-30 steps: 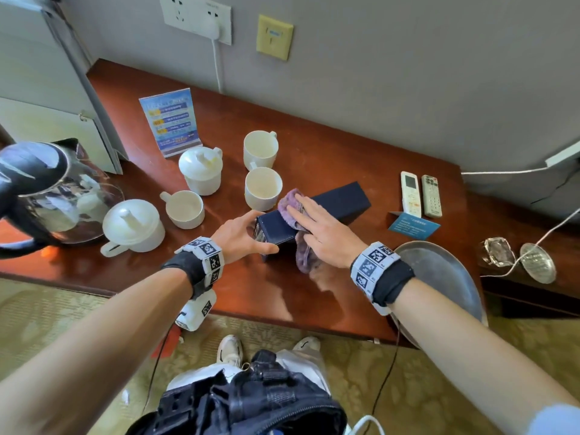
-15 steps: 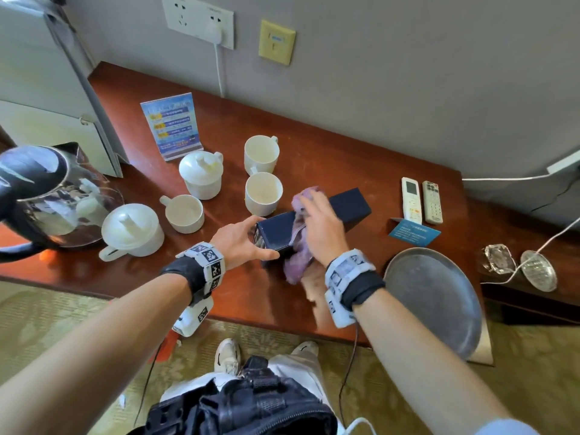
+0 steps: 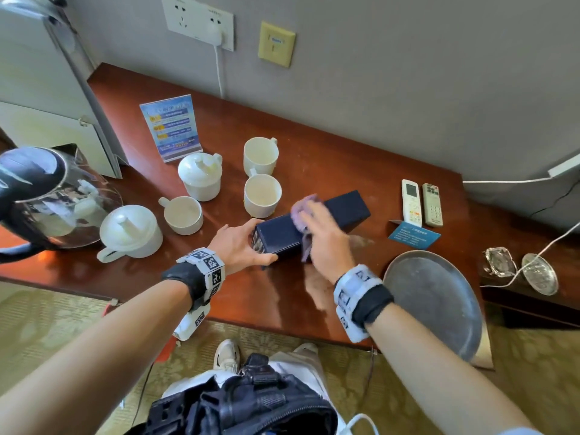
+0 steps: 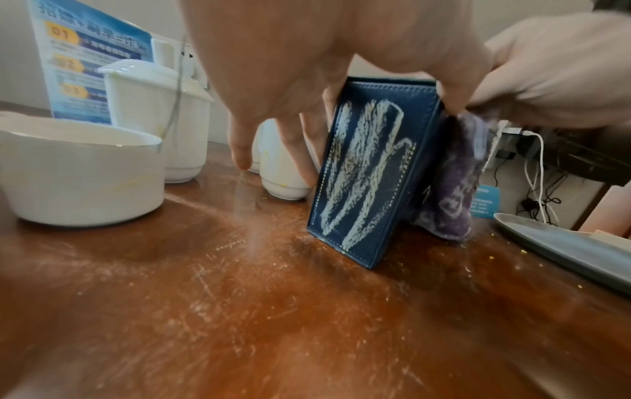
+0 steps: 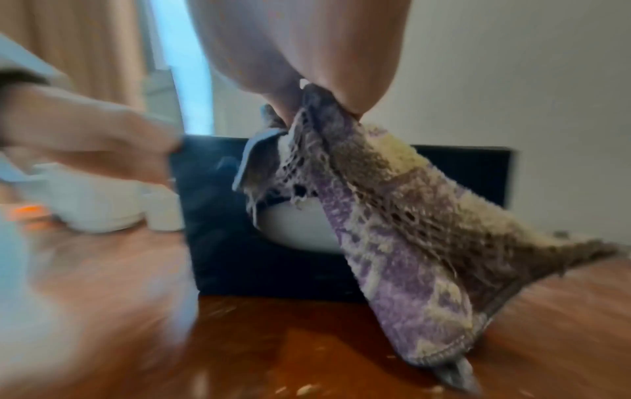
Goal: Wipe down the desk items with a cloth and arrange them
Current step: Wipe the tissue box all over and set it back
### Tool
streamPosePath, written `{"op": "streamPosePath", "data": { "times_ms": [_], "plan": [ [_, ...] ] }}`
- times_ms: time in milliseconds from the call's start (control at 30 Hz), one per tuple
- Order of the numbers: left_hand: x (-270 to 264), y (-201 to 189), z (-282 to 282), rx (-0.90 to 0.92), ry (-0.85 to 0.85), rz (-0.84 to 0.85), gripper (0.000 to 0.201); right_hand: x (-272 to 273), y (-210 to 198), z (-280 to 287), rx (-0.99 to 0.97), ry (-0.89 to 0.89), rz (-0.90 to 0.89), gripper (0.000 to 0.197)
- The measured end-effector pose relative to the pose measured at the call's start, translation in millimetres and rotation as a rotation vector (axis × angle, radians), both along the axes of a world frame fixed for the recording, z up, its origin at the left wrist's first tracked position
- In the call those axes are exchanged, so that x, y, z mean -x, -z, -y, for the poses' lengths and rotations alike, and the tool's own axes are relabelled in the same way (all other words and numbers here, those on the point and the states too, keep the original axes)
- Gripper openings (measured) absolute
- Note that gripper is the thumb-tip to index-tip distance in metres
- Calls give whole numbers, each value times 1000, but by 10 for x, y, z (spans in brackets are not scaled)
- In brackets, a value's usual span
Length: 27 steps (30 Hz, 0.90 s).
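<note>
A long dark blue box (image 3: pixel 342 211) lies on the red-brown desk (image 3: pixel 282 296). My left hand (image 3: pixel 241 243) grips its near end, thumb on the side toward me and fingers on the far side. The left wrist view shows that end face (image 4: pixel 368 175) with white streaks on it. My right hand (image 3: pixel 320 233) lies over the middle of the box and presses a purple cloth (image 3: pixel 303 208) on its top. One end of the cloth (image 5: pixel 392 216) hangs down the near side of the box (image 5: pixel 239 243), pinched at my palm.
Two open white cups (image 3: pixel 262 194) and a low cup (image 3: pixel 183 215) stand just left of the box, with two lidded cups (image 3: pixel 201 175) and a kettle (image 3: pixel 47 196) beyond. Right of it lie two remotes (image 3: pixel 422 204), a blue card (image 3: pixel 414 235), a metal tray (image 3: pixel 433 306) and glass dishes (image 3: pixel 539 274).
My right hand has rubbed the cloth along the box's top and its wrist has swung left, nearer the box. The left hand keeps the same hold on the near end.
</note>
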<state>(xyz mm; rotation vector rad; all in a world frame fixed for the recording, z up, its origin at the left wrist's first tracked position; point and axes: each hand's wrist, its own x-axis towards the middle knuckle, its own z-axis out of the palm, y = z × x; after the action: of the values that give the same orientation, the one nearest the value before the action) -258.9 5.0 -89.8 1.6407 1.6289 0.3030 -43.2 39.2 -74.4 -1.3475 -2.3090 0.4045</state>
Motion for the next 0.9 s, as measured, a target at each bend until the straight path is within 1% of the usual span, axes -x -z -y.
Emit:
{"op": "streamPosePath", "data": {
  "times_ms": [67, 100, 167, 200, 267, 333, 400, 433, 500, 533, 600, 667, 700, 800, 833, 900],
  "plan": [
    [-5, -49, 16, -4, 4, -15, 95, 150, 71, 272, -3, -235, -39, 40],
    [3, -57, 22, 3, 8, -14, 91, 163, 100, 331, 6, -324, -36, 40],
    [13, -63, 17, 6, 20, -9, 92, 105, 113, 298, 6, -401, -11, 46],
    [13, -58, 8, 3, 23, -5, 95, 53, 105, 232, 11, -390, 10, 49],
    [27, -32, -2, 13, 18, 20, 99, -89, 84, 30, 17, -270, 39, 47],
    [38, 4, 3, 18, 7, 46, 98, -324, 49, -220, 23, -67, 48, 50],
    [38, 16, 13, 22, 11, 51, 94, -619, -10, -423, 51, 151, 60, 59],
    [32, 9, 15, 21, 15, 44, 93, -744, -44, -498, 74, 252, 60, 61],
    [4, -21, 11, 13, 22, 3, 89, -858, -100, -561, 117, 400, 18, 58],
    [-28, -63, 13, 3, 21, -21, 87, -840, -116, -550, 127, 432, -8, 55],
    [-100, -108, 16, -30, -12, -36, 82, -779, -120, -501, 131, 444, -50, 50],
    [-140, -136, 25, -35, -55, -15, 82, -752, -106, -469, 111, 425, -93, 50],
    [-156, -146, 26, -22, -70, 7, 80, -759, -106, -456, 104, 410, -107, 50],
    [-167, -194, -14, 31, -136, 144, 64, -715, -102, -447, 53, 304, -100, 54],
    [-177, -216, -42, 44, -156, 199, 65, -672, -95, -432, 53, 279, -102, 56],
    [-193, -247, -97, 57, -183, 269, 75, -513, -76, -330, 48, 233, -117, 60]
  ]
}}
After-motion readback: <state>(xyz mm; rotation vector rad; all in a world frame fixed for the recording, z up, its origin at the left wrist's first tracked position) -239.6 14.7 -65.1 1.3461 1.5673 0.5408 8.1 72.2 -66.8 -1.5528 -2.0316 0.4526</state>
